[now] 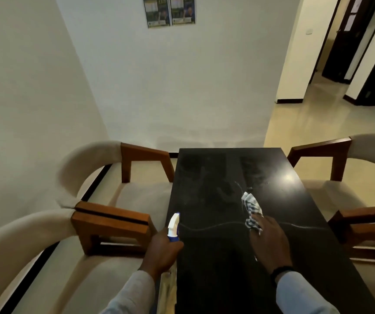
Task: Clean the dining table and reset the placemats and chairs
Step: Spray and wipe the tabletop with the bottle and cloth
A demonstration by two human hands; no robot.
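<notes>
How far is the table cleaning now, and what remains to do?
Done: the table has no placemats on it. In hand: the left hand grips the spray bottle; the right hand presses a checked cloth onto the top, where smears still show. Left: finish wiping, return placemats, none visible, and reset the chairs.

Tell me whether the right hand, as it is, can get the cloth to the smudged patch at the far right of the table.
Probably yes. The right hand already holds the checked cloth on the table, and nothing lies between it and the smudged patch.
</notes>
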